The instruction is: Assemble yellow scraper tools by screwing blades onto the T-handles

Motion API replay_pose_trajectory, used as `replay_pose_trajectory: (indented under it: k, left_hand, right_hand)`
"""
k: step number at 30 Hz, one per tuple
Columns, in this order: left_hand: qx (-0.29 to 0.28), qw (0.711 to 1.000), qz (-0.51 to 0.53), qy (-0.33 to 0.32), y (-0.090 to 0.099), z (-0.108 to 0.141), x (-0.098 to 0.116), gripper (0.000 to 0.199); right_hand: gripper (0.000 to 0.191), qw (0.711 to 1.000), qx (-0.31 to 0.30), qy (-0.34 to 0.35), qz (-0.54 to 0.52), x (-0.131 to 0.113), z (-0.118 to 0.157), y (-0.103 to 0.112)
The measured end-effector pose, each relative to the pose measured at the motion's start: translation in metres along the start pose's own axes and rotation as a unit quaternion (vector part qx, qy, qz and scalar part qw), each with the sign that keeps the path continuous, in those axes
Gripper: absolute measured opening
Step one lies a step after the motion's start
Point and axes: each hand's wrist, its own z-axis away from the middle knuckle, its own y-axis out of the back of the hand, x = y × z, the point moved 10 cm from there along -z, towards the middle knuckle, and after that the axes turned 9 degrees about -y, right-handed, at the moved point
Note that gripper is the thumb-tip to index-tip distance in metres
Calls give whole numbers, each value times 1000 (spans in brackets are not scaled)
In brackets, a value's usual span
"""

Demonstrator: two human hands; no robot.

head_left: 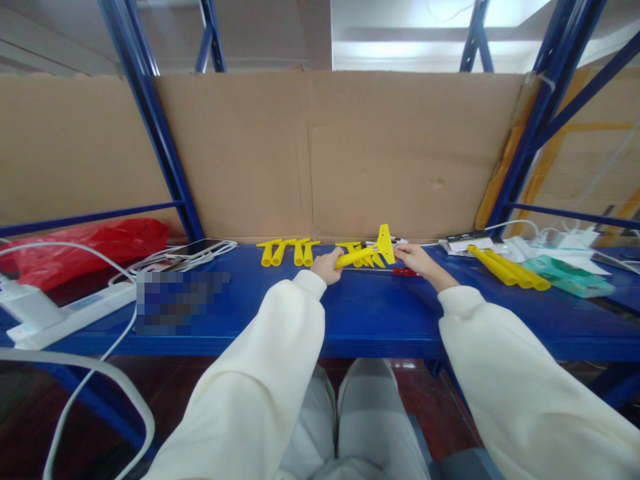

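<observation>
My left hand [327, 266] is closed around the tube-like handle of a yellow plastic scraper [354, 257], held tilted above the blue table. Its flat, wide head [385, 244] points to the right. Beside that head, my right hand [413, 259] has its fingers pinched together; whether they grip the head's edge or something small is too fine to see. A red-handled screwdriver [404, 272] lies under my right hand, its thin shaft pointing left. Behind my hands lie several yellow T-shaped pieces [349, 247], partly hidden by the held scraper.
Several yellow scraper handles [299, 253] line the table's back left of my hands. Yellow tubes [507, 270] and a green plastic packet [575, 277] lie right. At left are a phone [199, 248], power strip [95, 310] and red bag [90, 247]. Cardboard [310, 153] stands behind.
</observation>
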Motion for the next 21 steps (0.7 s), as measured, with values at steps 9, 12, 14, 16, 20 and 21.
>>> replay_pose_trajectory:
  k: [9, 12, 14, 16, 20, 21]
  left_hand:
    - [-45, 998, -39, 16, -4, 3, 0, 37]
    - [-48, 997, -67, 15, -1, 4, 3, 31]
    - [-45, 996, -81, 7, 1, 3, 5, 29]
    - [-40, 996, -85, -4, 2, 3, 8, 29]
    - [-13, 998, -59, -33, 2, 1, 15, 35]
    - [-1, 998, -50, -39, 3, 1, 16, 37]
  right_hand:
    - [33, 993, -43, -24, -107, -3, 3, -13]
    - [41, 993, -65, -17, -94, -3, 2, -23]
    - [42, 993, -76, -19, -89, -4, 0, -29]
    - [41, 992, -86, -21, -92, -9, -1, -38]
    - [39, 985, -127, -27, -112, -26, -1, -65]
    - [39, 983, -136, -27, -117, -31, 0, -73]
